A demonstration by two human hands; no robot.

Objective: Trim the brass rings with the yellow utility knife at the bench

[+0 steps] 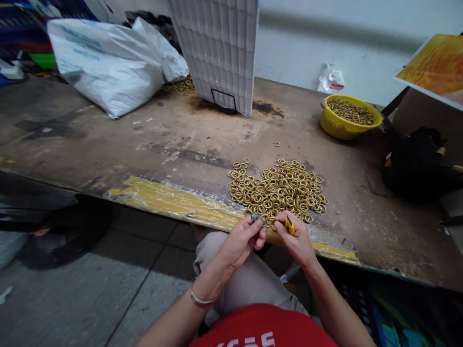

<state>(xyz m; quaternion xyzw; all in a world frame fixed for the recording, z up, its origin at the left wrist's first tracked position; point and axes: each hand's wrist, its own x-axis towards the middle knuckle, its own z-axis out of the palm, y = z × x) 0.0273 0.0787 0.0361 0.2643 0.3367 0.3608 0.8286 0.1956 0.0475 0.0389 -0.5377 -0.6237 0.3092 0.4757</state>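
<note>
My left hand is closed at the table's front edge, pinching a brass-coloured ring. Something grey covers one or more of its fingertips. Close beside it, my right hand is closed around a small yellow cutter knife, whose end sticks up between thumb and fingers. Its fingertips are near the ring; whether they touch it I cannot tell. Just beyond both hands spreads a loose pile of brass-coloured rings on the worn wooden table.
A yellow bowl full of rings stands at the back right. White sacks lie at the back left. A ribbed white panel stands upright on a black wire stand. A dark bag sits at the right. Yellow tape covers the front edge.
</note>
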